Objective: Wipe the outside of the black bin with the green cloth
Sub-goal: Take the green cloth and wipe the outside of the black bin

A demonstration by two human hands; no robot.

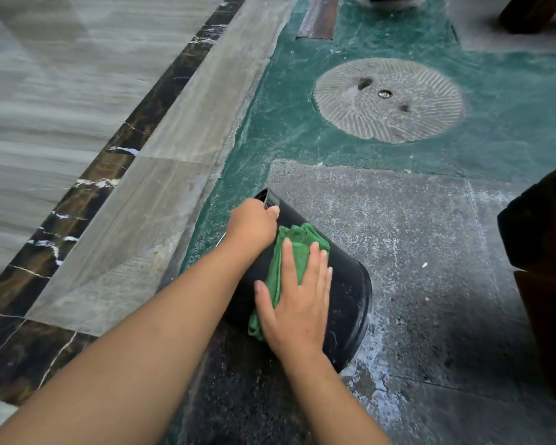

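Observation:
The black bin lies tipped on its side on the grey stone floor, its round base toward me and its open rim pointing away to the upper left. My left hand grips the rim at the far end. My right hand lies flat with fingers spread on the green cloth, pressing it against the bin's upper side wall. Part of the cloth hangs out below my palm on the left.
A round carved millstone is set in the green floor farther ahead. Dark wooden furniture stands close on the right. Polished grey tiles with a dark marble band run along the left.

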